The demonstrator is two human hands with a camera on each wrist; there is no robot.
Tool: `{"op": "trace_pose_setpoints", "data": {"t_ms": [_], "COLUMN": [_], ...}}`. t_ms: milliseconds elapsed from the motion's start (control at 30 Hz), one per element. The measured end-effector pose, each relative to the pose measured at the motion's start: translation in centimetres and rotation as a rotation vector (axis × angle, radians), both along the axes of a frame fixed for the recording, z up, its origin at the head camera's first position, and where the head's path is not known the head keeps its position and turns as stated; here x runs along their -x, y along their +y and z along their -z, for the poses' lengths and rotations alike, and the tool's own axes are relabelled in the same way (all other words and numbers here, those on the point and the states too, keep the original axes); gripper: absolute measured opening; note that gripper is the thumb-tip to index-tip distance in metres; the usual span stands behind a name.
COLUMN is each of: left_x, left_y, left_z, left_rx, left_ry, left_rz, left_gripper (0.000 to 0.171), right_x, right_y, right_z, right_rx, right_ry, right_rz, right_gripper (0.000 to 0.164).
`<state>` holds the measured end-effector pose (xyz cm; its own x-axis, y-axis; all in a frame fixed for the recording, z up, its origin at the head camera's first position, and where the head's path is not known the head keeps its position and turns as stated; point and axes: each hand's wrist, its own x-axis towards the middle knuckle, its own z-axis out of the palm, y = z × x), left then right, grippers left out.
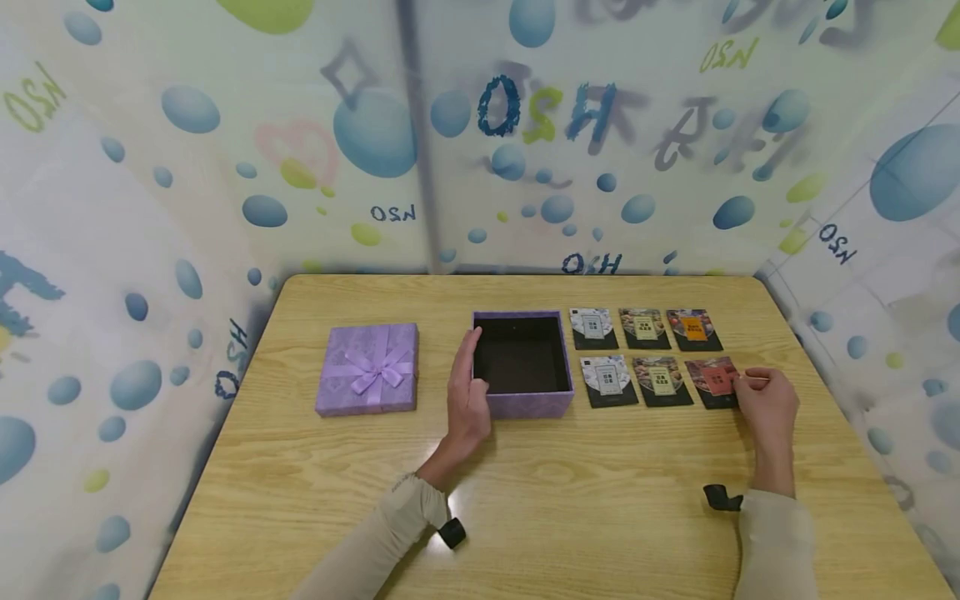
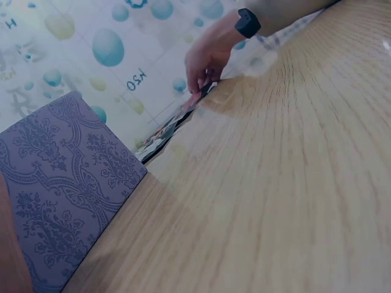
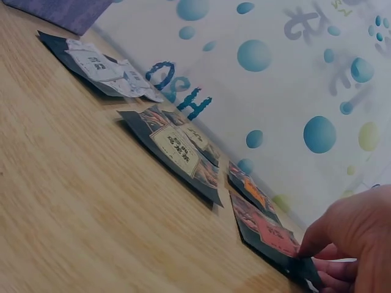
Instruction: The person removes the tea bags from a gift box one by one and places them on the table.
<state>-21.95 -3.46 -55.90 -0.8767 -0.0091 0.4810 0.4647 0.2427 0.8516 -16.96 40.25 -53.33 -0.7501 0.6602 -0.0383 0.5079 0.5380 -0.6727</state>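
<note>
A purple gift box (image 1: 531,406), uncovered with a dark inside, stands mid-table. My left hand (image 1: 467,400) lies against its left side, fingers straight along the wall and thumb at the near-left corner. At the right, my right hand (image 1: 771,404) pinches the right edge of a sachet with a red label (image 1: 716,379). In the right wrist view, thumb and fingers meet at the end of that red-labelled sachet (image 3: 269,235). The left wrist view shows the box's patterned wall (image 2: 73,177) beside a small part of the left hand.
Left of the box lies its purple lid (image 1: 367,371) with a ribbon bow. Several other sachets lie in two rows right of the box, among them an orange-labelled sachet (image 1: 693,329) and a white sachet (image 1: 609,381). A patterned curtain (image 1: 525,208) hangs behind the wooden table (image 1: 585,500).
</note>
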Motion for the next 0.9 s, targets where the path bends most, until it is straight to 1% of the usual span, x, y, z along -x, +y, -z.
{"op": "trace_pose_setpoints", "data": {"t_ms": [133, 300, 400, 500, 567, 600, 633, 733, 833, 900], "left_x": [-0.2, -0.4, -0.3, 0.0, 0.1, 0.1, -0.1, -0.8, -1.7, -2.2], "left_y": [0.0, 0.3, 0.4, 0.6, 0.7, 0.8, 0.8, 0.9, 0.7, 0.4], "left_z": [0.1, 0.0, -0.1, -0.2, 0.1, 0.2, 0.4, 1.2, 1.5, 1.4], "left_rx": [0.003, -0.009, -0.012, -0.006, 0.002, 0.005, 0.008, 0.013, -0.005, -0.032], "left_ry": [0.003, 0.000, -0.012, -0.028, -0.035, -0.038, -0.043, -0.061, -0.075, -0.055], "left_rz": [-0.018, -0.019, -0.014, -0.016, -0.020, -0.023, -0.023, -0.024, -0.030, -0.037], "left_gripper": [0.079, 0.080, 0.081, 0.080, 0.081, 0.080, 0.080, 0.079, 0.076, 0.074], "right_x": [0.2, 0.4, 0.6, 0.8, 0.9, 0.9, 0.6, -0.3, -0.9, -1.0], "right_y": [-0.1, 0.0, -0.1, -0.2, -0.2, -0.3, -0.4, -0.8, -1.8, -2.8], "right_z": [0.5, 0.7, 0.7, 0.9, 1.1, 1.3, 1.5, 2.4, 3.1, 3.1], "right_rx": [0.010, 0.014, 0.010, 0.024, 0.028, 0.025, 0.014, -0.043, -0.121, -0.161], "right_ry": [0.003, 0.023, 0.035, 0.028, 0.017, 0.026, 0.034, 0.109, 0.220, 0.297], "right_rz": [0.017, 0.046, 0.064, 0.085, 0.096, 0.096, 0.097, 0.102, 0.105, 0.099], "right_gripper": [0.043, 0.044, 0.043, 0.044, 0.044, 0.044, 0.043, 0.040, 0.036, 0.035]}}
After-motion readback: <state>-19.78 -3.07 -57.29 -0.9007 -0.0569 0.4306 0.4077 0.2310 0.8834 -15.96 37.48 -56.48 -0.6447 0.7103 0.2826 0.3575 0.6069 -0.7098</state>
